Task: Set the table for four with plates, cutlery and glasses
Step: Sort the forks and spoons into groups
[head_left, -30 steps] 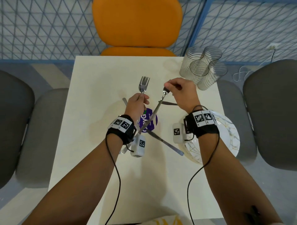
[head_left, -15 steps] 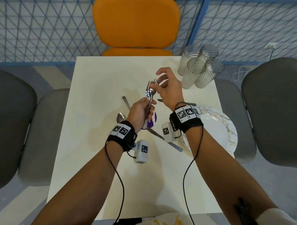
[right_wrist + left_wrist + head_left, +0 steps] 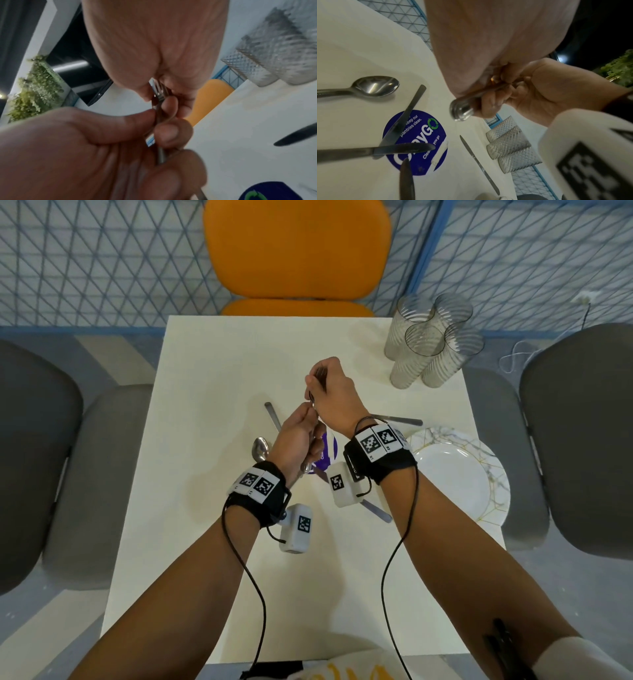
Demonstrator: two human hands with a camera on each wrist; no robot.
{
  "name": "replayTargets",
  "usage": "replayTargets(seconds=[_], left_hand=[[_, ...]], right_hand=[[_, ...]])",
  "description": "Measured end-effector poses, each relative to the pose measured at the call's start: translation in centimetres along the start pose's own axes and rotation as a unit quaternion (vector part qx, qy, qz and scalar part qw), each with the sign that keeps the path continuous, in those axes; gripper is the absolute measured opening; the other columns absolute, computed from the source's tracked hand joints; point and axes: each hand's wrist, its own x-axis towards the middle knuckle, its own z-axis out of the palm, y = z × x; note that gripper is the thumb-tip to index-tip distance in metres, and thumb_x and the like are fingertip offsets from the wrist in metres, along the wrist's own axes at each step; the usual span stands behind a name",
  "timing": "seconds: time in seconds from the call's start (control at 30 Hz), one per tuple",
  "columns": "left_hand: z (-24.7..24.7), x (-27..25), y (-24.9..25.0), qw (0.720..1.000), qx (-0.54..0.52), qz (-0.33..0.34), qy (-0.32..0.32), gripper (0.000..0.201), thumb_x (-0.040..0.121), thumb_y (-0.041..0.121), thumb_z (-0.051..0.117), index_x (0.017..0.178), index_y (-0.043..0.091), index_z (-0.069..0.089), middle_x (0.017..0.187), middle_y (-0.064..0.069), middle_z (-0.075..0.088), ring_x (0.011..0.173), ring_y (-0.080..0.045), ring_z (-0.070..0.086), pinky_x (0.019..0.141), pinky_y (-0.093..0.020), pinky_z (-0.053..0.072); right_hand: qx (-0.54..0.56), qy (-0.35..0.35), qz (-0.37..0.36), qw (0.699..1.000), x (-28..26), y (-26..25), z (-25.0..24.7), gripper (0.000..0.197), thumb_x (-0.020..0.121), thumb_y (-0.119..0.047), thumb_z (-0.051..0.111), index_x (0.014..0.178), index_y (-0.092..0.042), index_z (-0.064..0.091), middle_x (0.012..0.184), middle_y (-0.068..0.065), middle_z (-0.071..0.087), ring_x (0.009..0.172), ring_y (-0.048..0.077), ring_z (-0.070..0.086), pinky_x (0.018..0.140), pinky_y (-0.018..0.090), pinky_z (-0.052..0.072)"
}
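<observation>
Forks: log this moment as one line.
left hand grips forks by handles | right hand grips their tines | spoon, knives on table | glasses, plates unplaced

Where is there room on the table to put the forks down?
Bare room: the table's whole left side beyond the spoon, the far edge by the orange chair, and the near end. Crowded: the middle, with knives crossed on the sticker, and the right, with glasses and plates.

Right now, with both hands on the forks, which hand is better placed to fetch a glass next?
Right. The right hand is nearer the glasses at the far right corner; the left hand has the firmer grip on the forks and can keep them.
</observation>
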Motion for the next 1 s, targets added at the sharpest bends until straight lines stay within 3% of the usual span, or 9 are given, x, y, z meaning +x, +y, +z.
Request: replayTargets(seconds=[0.1,0.2,0.43,0.53,0.6,0.7,0.8,0.9,1.0], left_hand=[[-0.4,-0.3,-0.6,1.000,0.013,-0.014,-0.017,0.023,0.112,0.027,0.039,0.094,0.014,0.049,0.070,-0.002,0.044,0.054,-0.017,0.033,0.051,-0.033,0.020],[-1.1,-0.2,-1.3,0.998,-0.016,-0.024,-0.053,0.033,0.110,0.026,0.046,0.085,0.021,0.067,0.076,-0.007,0.050,0.062,-0.023,0.040,0.055,-0.033,0.029],[-2.0,-0.5,-2.3,0.992,-0.084,-0.028,-0.090,0.029,0.110,0.015,0.042,0.119,0.009,0.069,0.079,-0.006,0.046,0.064,-0.017,0.039,0.055,-0.028,0.033],[-3.2,-0.6,-3.0,0.991,-0.099,-0.034,-0.084,0.031,0.110,0.017,0.044,0.127,0.004,0.067,0.080,-0.006,0.052,0.065,-0.018,0.044,0.057,-0.030,0.035],[-3.3,-1.1,-3.2,0.991,-0.109,-0.039,-0.066,0.033,0.109,0.019,0.044,0.125,0.002,0.068,0.085,-0.009,0.059,0.068,-0.021,0.053,0.060,-0.030,0.042],[-3.3,-1.3,-4.5,0.998,-0.023,-0.032,0.059,0.036,0.109,0.019,0.042,0.119,-0.003,0.069,0.095,-0.017,0.071,0.081,-0.024,0.067,0.068,-0.029,0.055],[-4.3,-1.4,-7.7,0.937,0.300,0.034,0.174,0.019,0.102,0.009,0.055,0.111,0.011,0.072,0.110,-0.005,0.070,0.092,-0.017,0.069,0.088,-0.031,0.057],[-5.0,-1.9,-11.1,0.852,0.500,0.046,0.147,0.037,0.089,-0.005,0.062,0.122,0.012,0.068,0.122,-0.007,0.056,0.111,-0.023,0.057,0.101,-0.030,0.048],[-5.1,-1.9,-12.7,0.791,0.590,0.067,0.144,0.040,0.083,-0.008,0.062,0.121,0.007,0.066,0.117,-0.012,0.056,0.110,-0.031,0.053,0.097,-0.040,0.050]], right_hand=[[-0.003,0.002,0.018,1.000,0.0,0.3,-0.3,0.007,0.103,-0.016,0.045,0.109,-0.012,0.043,0.082,0.005,0.065,0.069,0.014,0.060,0.056,0.013,0.045],[0.013,0.012,0.046,0.999,-0.1,0.5,-0.9,0.006,0.104,-0.015,0.042,0.109,-0.012,0.041,0.082,0.005,0.063,0.064,0.010,0.057,0.051,0.016,0.044],[0.053,-0.020,0.054,0.997,-0.6,0.9,-1.1,0.009,0.103,-0.018,0.048,0.111,-0.015,0.047,0.085,0.004,0.068,0.070,0.011,0.060,0.062,0.025,0.049],[0.078,-0.068,0.055,0.993,-0.8,1.2,-0.9,0.015,0.103,-0.008,0.044,0.112,-0.017,0.051,0.088,0.004,0.068,0.074,0.012,0.061,0.056,0.020,0.049],[0.054,-0.063,0.044,0.996,-0.9,1.6,-0.5,0.019,0.101,-0.003,0.043,0.107,-0.018,0.053,0.085,0.003,0.069,0.073,0.012,0.062,0.058,0.020,0.048],[0.036,-0.038,0.058,0.997,-1.2,2.4,0.1,0.021,0.099,0.000,0.043,0.103,-0.018,0.053,0.084,0.005,0.069,0.069,0.009,0.062,0.060,0.017,0.045],[0.016,-0.022,0.072,0.997,-1.7,3.6,-0.2,0.019,0.099,0.000,0.042,0.105,-0.014,0.053,0.089,0.010,0.070,0.069,0.006,0.063,0.063,0.015,0.047],[-0.008,-0.042,0.087,0.995,-2.1,5.1,0.0,0.017,0.101,-0.001,0.043,0.105,-0.013,0.054,0.094,0.012,0.069,0.074,0.007,0.064,0.071,0.019,0.050],[-0.014,-0.072,0.106,0.992,-2.6,5.8,0.7,0.015,0.102,-0.003,0.045,0.104,-0.014,0.055,0.096,0.011,0.067,0.077,0.011,0.064,0.069,0.023,0.052]])
